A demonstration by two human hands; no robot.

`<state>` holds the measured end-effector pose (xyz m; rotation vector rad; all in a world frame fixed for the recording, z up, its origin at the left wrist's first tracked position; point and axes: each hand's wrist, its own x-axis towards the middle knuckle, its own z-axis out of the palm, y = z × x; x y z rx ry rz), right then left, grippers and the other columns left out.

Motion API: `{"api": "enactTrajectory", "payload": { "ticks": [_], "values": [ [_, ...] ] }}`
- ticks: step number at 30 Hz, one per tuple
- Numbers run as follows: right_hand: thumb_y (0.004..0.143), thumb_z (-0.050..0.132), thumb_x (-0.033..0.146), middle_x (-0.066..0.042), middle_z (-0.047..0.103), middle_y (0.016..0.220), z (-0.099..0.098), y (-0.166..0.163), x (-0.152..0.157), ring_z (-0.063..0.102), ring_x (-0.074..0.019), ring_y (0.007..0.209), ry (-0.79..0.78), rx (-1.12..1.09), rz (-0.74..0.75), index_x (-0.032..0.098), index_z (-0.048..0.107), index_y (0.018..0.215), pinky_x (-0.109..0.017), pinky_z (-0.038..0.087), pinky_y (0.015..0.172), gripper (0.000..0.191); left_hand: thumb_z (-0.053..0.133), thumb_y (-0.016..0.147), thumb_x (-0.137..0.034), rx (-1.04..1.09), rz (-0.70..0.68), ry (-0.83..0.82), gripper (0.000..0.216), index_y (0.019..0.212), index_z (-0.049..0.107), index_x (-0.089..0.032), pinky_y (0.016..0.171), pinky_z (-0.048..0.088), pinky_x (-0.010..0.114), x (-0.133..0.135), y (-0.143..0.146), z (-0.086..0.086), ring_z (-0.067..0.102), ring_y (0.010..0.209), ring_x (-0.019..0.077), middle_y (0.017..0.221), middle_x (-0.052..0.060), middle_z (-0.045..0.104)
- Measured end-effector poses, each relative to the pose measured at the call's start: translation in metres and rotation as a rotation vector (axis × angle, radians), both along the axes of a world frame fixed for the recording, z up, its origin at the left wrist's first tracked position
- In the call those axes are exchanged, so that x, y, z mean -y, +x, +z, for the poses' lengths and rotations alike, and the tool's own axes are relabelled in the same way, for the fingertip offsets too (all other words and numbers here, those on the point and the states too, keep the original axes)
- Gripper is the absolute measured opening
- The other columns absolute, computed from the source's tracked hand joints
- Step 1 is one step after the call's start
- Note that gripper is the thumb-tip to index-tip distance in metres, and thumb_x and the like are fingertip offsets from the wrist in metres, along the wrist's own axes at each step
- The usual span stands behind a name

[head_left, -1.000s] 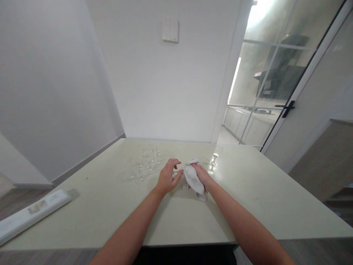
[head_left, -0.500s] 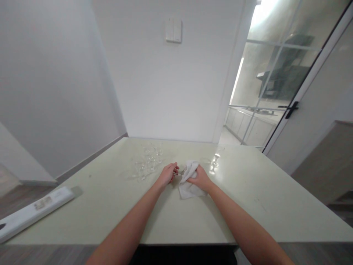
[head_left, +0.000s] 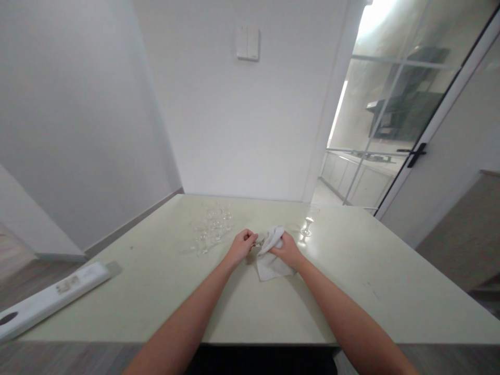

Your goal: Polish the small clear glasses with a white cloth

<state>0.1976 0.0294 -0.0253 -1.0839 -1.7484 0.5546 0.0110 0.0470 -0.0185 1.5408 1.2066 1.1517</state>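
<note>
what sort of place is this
Most likely a home, perhaps a dining spot next to a kitchen: cabinets and what looks like a cooker hood show at the right, and a stemmed glass stands on the pale table.

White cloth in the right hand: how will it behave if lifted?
The white cloth will probably sag: it bunches in the right hand, lower part draping loosely. The folds look thin, so it's likely light. Its matte surface suggests little slipping.

Arms [head_left: 197,304] forward, left fingers [head_left: 250,239] seemingly curled
</note>
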Motion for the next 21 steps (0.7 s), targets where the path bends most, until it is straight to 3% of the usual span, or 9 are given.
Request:
{"api": "enactTrajectory", "payload": {
  "ticks": [6, 10, 14, 21],
  "values": [
    [0.074, 0.064, 0.047, -0.005, 0.069, 0.098, 0.007, -0.002, -0.004, 0.063, -0.0220, 0.090, -0.290, -0.419, -0.068, 0.019, 0.064, 0.103, -0.035, 0.049, 0.082, 0.041, 0.057, 0.083, -0.035, -0.119, -0.046, 0.534, 0.021, 0.097, 0.053, -0.020, 0.064, 0.043, 0.024, 0.015, -0.003, 0.006, 0.051, 0.068, 0.0120, 0.082, 0.000, 0.054],
    [0.079, 0.056, 0.055, -0.004, 0.069, 0.092, 0.012, 0.001, -0.001, 0.063, -0.0229, 0.091, -0.421, -0.447, -0.074, 0.020, 0.067, 0.099, -0.035, 0.048, 0.084, 0.042, 0.053, 0.086, -0.029, -0.218, -0.074, 0.715, 0.015, 0.097, 0.053, -0.020, 0.069, 0.043, 0.026, 0.023, -0.004, 0.007, 0.052, 0.073, 0.0128, 0.093, 0.005, 0.056],
    [0.081, 0.053, 0.055, -0.004, 0.069, 0.101, 0.012, 0.004, 0.002, 0.061, -0.0239, 0.100, -0.389, -0.367, -0.107, 0.021, 0.066, 0.103, -0.037, 0.045, 0.092, 0.043, 0.047, 0.089, -0.030, -0.171, -0.019, 0.553, 0.013, 0.093, 0.054, -0.020, 0.060, 0.039, 0.024, 0.015, -0.002, 0.002, 0.047, 0.062, 0.0105, 0.081, 0.001, 0.055],
    [0.070, 0.070, 0.038, -0.008, 0.068, 0.108, 0.010, 0.003, 0.001, 0.060, -0.0244, 0.101, -0.233, -0.170, -0.047, 0.018, 0.062, 0.106, -0.040, 0.045, 0.093, 0.042, 0.051, 0.078, -0.031, 0.080, 0.039, 0.073, 0.017, 0.086, 0.059, -0.018, 0.053, 0.038, 0.022, -0.005, 0.002, -0.005, 0.049, 0.057, 0.0117, 0.068, 0.000, 0.055]
  ]
}}
